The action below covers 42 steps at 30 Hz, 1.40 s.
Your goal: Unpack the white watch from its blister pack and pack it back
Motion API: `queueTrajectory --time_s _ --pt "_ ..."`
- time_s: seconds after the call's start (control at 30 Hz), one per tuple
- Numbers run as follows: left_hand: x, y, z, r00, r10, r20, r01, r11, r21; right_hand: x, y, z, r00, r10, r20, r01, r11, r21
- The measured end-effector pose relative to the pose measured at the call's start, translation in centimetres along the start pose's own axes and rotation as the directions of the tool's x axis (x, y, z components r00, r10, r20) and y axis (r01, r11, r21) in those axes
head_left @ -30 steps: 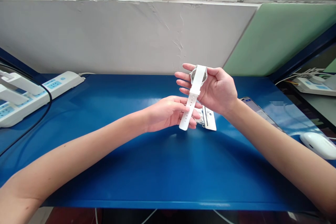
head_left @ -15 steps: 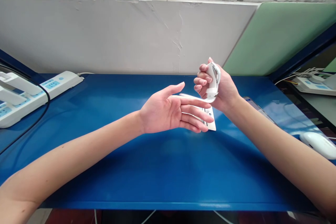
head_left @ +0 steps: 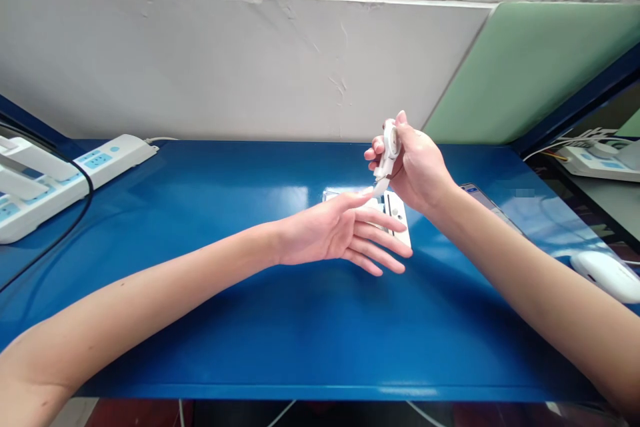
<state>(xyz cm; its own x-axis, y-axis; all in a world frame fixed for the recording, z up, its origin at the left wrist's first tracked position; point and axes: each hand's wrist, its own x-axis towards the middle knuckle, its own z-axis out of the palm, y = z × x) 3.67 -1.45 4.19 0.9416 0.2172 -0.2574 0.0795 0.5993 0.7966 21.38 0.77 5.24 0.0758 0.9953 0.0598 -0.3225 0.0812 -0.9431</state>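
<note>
My right hand holds a white wristwatch raised above the blue table, its case pinched between thumb and fingers and its strap hanging down. My left hand is stretched out open, fingers spread, just below the watch, with the thumb tip close to the strap's lower end. Under the left fingers lies a white packaging card flat on the table, partly hidden by the hand.
White power strips with a black cable lie at the far left. A white mouse and a flat phone-like device sit at the right. A grey wall runs along the table's back edge.
The left hand let go of the strap, opened and turned palm down over the card. The right hand closed on the watch case and turned it edge-on.
</note>
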Motion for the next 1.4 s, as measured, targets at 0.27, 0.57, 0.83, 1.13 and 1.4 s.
queueTrajectory --time_s 0.27,0.57,0.83,1.13,1.4 --pt "0.7 -0.4 1.5 0.916 0.228 -0.330 -0.197 0.972 0.125 -1.0 0.3 0.6 0.993 0.027 0.119 -0.024 0.999 -0.025" --pt "0.9 -0.7 1.4 0.806 0.290 -0.516 -0.200 0.954 0.225 -1.7 0.5 1.4 0.969 -0.117 0.216 0.151 0.977 -0.149" --pt "0.8 -0.6 1.2 0.789 0.377 -0.485 -0.290 0.924 0.248 -1.6 0.9 1.0 0.968 -0.130 0.213 0.167 0.971 -0.168" --pt "0.8 -0.6 1.1 0.857 0.313 -0.409 -0.258 0.948 0.187 -1.7 1.5 0.7 0.958 -0.070 0.277 0.114 0.983 -0.143" --pt "0.7 -0.7 1.0 0.898 0.256 -0.357 -0.186 0.958 0.219 -1.4 0.6 0.5 0.954 0.120 0.275 -0.149 0.985 0.087"
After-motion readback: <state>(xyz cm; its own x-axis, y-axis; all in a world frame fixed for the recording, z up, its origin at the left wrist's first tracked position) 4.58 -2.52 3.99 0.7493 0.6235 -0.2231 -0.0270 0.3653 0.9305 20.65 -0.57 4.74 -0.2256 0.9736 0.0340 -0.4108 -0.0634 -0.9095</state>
